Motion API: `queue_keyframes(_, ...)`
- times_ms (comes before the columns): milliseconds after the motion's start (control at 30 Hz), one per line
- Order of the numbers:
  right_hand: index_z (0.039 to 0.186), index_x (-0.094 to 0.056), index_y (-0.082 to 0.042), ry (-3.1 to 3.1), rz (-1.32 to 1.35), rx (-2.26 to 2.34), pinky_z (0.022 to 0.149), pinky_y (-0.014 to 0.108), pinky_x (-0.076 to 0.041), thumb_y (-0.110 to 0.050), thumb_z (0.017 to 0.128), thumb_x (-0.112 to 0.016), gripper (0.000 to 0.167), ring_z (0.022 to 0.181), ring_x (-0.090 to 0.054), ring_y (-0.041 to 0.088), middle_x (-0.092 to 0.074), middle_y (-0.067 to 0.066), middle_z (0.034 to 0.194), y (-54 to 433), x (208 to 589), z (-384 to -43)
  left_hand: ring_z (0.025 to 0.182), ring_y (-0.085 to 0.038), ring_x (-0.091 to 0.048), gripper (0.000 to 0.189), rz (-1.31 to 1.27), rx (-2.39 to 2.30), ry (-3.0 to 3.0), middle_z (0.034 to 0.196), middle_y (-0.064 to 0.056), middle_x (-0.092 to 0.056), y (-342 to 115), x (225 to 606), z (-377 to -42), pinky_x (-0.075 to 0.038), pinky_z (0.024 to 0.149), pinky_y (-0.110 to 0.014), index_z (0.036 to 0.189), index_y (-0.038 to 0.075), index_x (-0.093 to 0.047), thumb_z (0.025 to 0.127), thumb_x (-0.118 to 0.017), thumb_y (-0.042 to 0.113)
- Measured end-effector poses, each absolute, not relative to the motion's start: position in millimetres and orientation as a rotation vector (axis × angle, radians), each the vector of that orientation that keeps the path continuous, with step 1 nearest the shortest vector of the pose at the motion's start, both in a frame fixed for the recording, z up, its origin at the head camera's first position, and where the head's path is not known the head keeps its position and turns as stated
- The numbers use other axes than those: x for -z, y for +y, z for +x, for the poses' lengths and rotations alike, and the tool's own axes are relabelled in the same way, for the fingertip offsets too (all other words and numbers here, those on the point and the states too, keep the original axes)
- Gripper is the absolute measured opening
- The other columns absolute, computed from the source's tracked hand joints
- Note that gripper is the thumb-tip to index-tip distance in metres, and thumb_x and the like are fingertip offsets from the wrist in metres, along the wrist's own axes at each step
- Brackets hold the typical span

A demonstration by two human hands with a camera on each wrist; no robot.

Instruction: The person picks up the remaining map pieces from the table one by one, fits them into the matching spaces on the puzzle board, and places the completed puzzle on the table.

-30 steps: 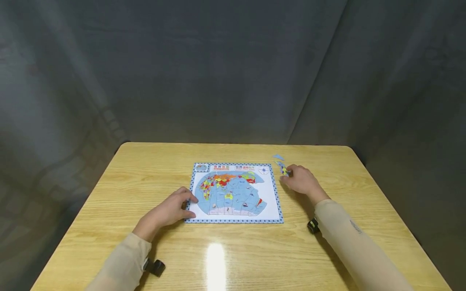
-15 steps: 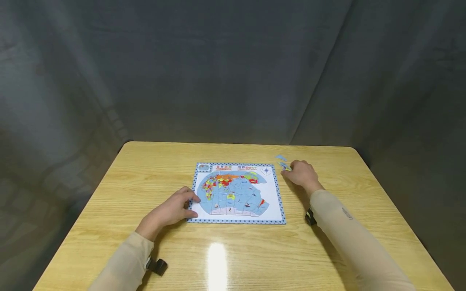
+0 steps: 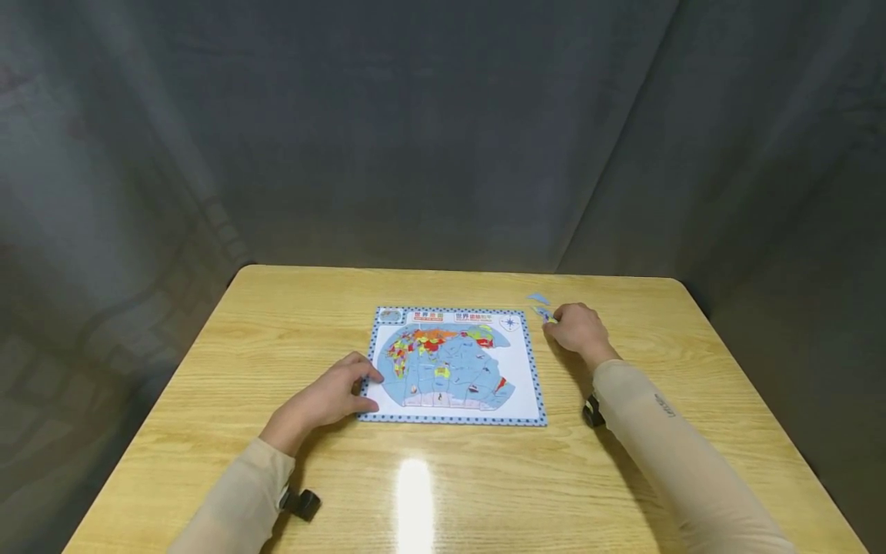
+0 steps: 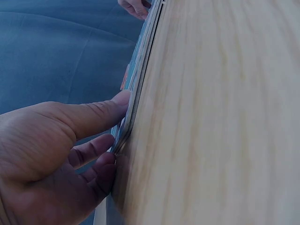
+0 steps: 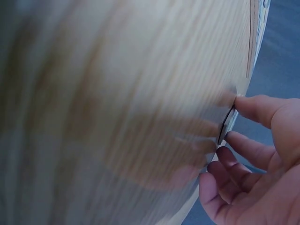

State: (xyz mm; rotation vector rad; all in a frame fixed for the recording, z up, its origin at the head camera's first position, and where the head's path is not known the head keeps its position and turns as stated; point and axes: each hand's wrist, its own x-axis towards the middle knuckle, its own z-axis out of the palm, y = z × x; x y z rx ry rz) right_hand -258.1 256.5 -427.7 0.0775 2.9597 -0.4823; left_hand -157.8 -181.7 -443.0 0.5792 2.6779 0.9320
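Observation:
A world map puzzle board with a blue dotted border lies flat on the table. Fitted map pieces fill much of it; a white gap shows on its right side. My left hand rests on the board's lower left edge, thumb and fingers spread, as the left wrist view also shows. Past the board's upper right corner, my right hand has thumb and index finger at the two ends of a thin puzzle piece, pinching it at the tabletop. The hand partly hides that piece in the head view.
A loose blue puzzle piece lies just beyond the right hand. The wooden table reaches back to a dark grey curtain. Black wrist cameras are strapped at both cuffs, and a light glare marks the near tabletop.
My right hand has shifted slightly away from me and its fingers have closed in on the puzzle piece beside the board. The left hand keeps its place on the board; the head view has shifted slightly.

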Motion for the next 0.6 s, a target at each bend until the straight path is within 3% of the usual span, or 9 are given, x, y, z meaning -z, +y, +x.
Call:
queue_keyframes(133, 0.112, -0.068, 0.000, 2.963, 0.064, 0.504, 0.076, 0.048, -0.046, -0.030, 0.093, -0.057, 0.037, 0.097, -0.056, 0.036, -0.062, 0.022, 0.117, 256.7, 427.7, -256.9, 0.099, -0.018, -0.051, 0.032, 0.584, -0.938, 2.673, 0.116, 0.000, -0.053, -181.7, 443.8, -158.7, -0.046, 0.088, -0.037, 0.108, 0.013, -0.068, 0.080, -0.082, 0.018)
queue_keyframes(367, 0.121, -0.063, 0.005, 2.936, 0.098, 0.576, 0.092, 0.053, -0.044, -0.032, 0.092, -0.060, 0.047, 0.113, -0.054, 0.043, -0.060, 0.024, 0.125, 254.8, 425.7, -252.7, 0.101, -0.017, -0.051, 0.032, 0.574, -0.941, 2.668, 0.115, 0.000, -0.053, -182.0, 444.4, -159.8, -0.045, 0.090, -0.037, 0.108, 0.014, -0.068, 0.080, -0.082, 0.019)
queue_keyframes(600, 0.122, -0.060, 0.007, 2.926, 0.084, 0.643, 0.088, 0.049, -0.045, -0.033, 0.092, -0.063, 0.049, 0.103, -0.055, 0.037, -0.060, 0.024, 0.122, 253.4, 422.2, -239.2, 0.103, -0.018, -0.051, 0.032, 0.576, -0.935, 2.662, 0.115, 0.000, -0.053, -181.7, 441.4, -159.7, -0.045, 0.093, -0.039, 0.109, 0.014, -0.068, 0.080, -0.082, 0.019)
